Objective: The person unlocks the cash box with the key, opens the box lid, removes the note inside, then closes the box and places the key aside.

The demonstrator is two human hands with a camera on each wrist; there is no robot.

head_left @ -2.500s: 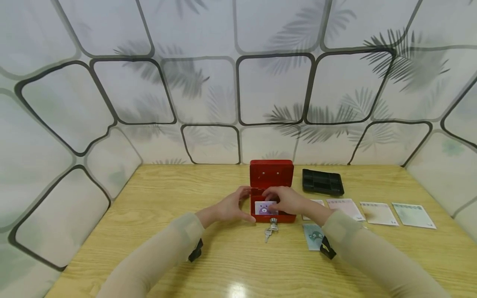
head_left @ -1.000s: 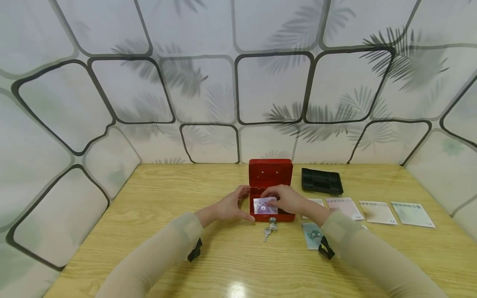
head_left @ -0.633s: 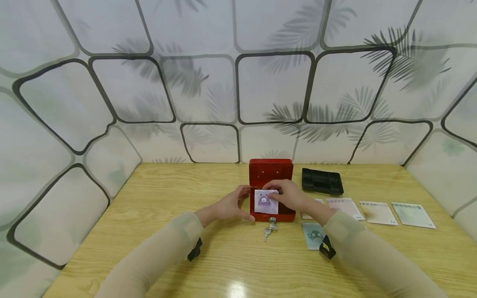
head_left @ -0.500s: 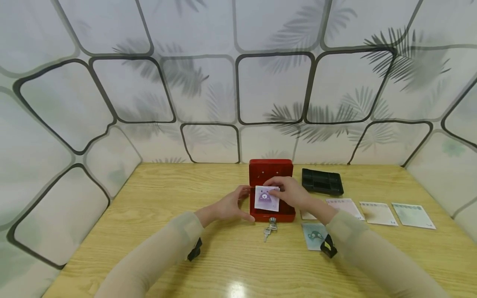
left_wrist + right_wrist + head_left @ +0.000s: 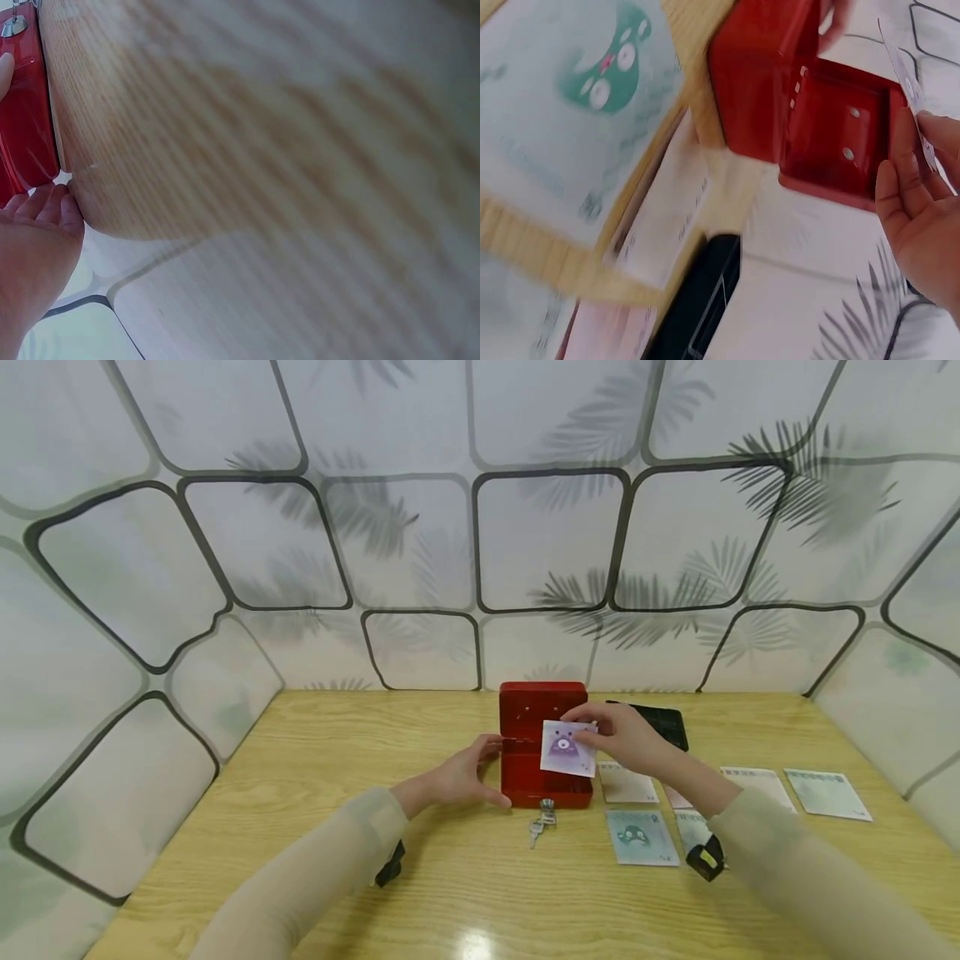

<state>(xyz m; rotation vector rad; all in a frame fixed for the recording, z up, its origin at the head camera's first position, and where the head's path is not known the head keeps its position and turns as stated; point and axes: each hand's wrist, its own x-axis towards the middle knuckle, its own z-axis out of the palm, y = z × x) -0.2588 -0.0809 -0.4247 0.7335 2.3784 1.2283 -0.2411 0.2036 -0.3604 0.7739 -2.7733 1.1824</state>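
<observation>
A red metal cash box [image 5: 523, 774] stands on the table with its lid raised. My left hand [image 5: 461, 777] grips its left end, thumb at the front corner and fingers toward the back; the left wrist view shows the thumb on the red box wall [image 5: 30, 112] too. Above the box's right side, my right hand [image 5: 633, 739] pinches a square purple card [image 5: 558, 758] with a one-eyed monster printed on it. In the right wrist view the card [image 5: 900, 67] appears nearly edge-on between thumb and fingers. Keys [image 5: 536, 831] hang at the lock on the box's front.
Right of the box, several square cards lie in rows, among them a teal monster card [image 5: 643, 843], a pale card [image 5: 628, 785] and a greenish card [image 5: 828, 795]. A black compartment tray [image 5: 670, 727] lies behind them, partly hidden by my right hand. A patterned wall [image 5: 420, 652] rises behind the table.
My right hand has lifted the purple card out of the box and carried it up and to the right. My left hand has stayed at the box's left end.
</observation>
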